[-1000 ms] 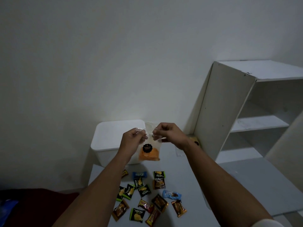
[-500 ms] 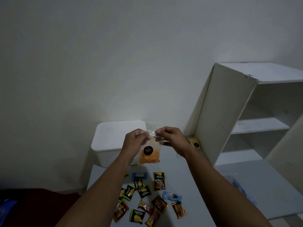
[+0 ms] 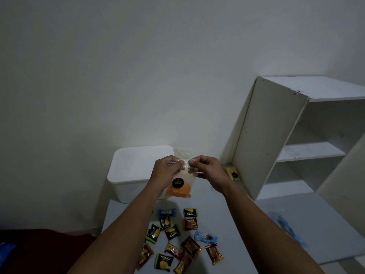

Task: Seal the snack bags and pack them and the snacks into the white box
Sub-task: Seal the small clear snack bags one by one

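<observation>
I hold a clear snack bag [image 3: 180, 187] with orange chips and a round black label up in front of me. My left hand [image 3: 165, 172] and my right hand [image 3: 207, 171] both pinch its top edge, fingertips close together. Behind the bag stands the white box [image 3: 136, 169] with its lid on. Several small wrapped snacks [image 3: 177, 240], green, brown and blue, lie scattered on the white table below my forearms. A second snack bag [image 3: 233, 174] with a black label lies at the foot of the shelf.
A white shelf unit [image 3: 276, 139] stands tilted at the right, its side panel close to my right hand. A blue plastic wrapper [image 3: 286, 228] lies on the table at the right. A dark red surface [image 3: 39, 252] is at the lower left.
My hands have drawn a little closer together along the bag's top edge. The bag hangs in about the same place.
</observation>
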